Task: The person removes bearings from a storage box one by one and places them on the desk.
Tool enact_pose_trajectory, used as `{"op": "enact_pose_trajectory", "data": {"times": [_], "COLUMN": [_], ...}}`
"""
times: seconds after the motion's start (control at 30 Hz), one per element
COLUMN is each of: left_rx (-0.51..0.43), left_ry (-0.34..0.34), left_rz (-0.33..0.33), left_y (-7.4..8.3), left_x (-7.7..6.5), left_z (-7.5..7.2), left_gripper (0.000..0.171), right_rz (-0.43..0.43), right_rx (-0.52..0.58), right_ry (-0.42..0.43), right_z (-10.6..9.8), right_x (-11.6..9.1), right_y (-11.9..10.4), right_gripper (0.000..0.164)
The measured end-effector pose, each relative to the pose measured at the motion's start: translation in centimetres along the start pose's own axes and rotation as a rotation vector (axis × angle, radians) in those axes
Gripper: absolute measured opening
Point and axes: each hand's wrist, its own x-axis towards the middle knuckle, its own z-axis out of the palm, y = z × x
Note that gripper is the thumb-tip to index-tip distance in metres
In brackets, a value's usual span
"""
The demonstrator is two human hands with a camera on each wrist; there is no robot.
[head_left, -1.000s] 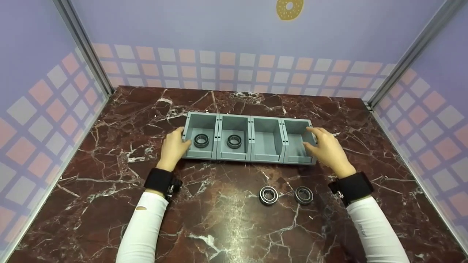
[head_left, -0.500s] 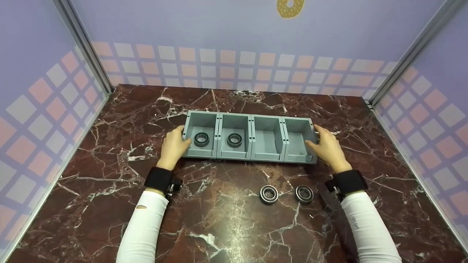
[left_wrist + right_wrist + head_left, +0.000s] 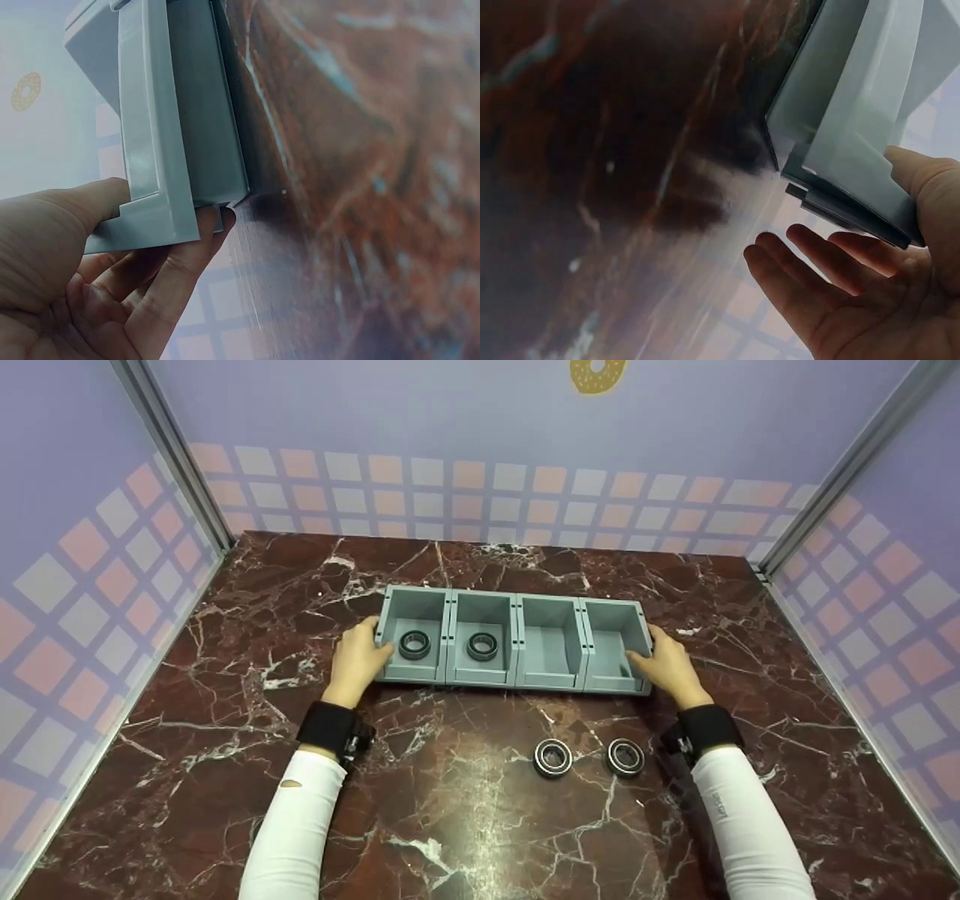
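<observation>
A row of joined grey storage bins stands on the marble-patterned table. One ball bearing lies in the leftmost bin, another bearing in the bin beside it. My left hand grips the row's left end wall, thumb over the rim and fingers against the outside, as the left wrist view shows. At the opposite end is my right hand, its thumb inside the end wall. In the right wrist view, the right fingers extend loosely below the outer side, with a gap between fingertips and wall.
Two more bearings, a left one and a right one, lie on the table in front of the bins. Patterned panels enclose the table at the back and sides.
My right hand has moved left and closer in against the right end of the bins, its fingers passing to the outside of the wall. The left hand stays in place.
</observation>
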Motion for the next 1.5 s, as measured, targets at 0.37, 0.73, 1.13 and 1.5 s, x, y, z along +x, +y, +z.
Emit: {"op": "enact_pose_trajectory", "data": {"times": [0.37,0.73,1.13,1.5], "left_rx": [0.001,0.006,-0.005,-0.001], "left_ry": [0.001,-0.013,-0.013,-0.021], "left_rz": [-0.004,-0.007,-0.001,0.001], "left_y": [-0.08,-0.25,-0.19,-0.26], "left_x": [0.05,0.11,-0.09,-0.09], "left_z": [0.01,0.04,-0.02,-0.01], "left_gripper": [0.049,0.050,0.049,0.050], "right_rz": [0.065,0.036,0.017,0.001], "right_rx": [0.014,0.036,0.061,0.109], "right_ry": [-0.040,-0.083,-0.060,-0.067], "right_z": [0.63,0.78,0.91,0.81], "right_x": [0.26,0.43,0.42,0.28], "right_y": [0.11,0.15,0.35,0.40], "right_gripper": [0.070,0.068,0.064,0.062]}}
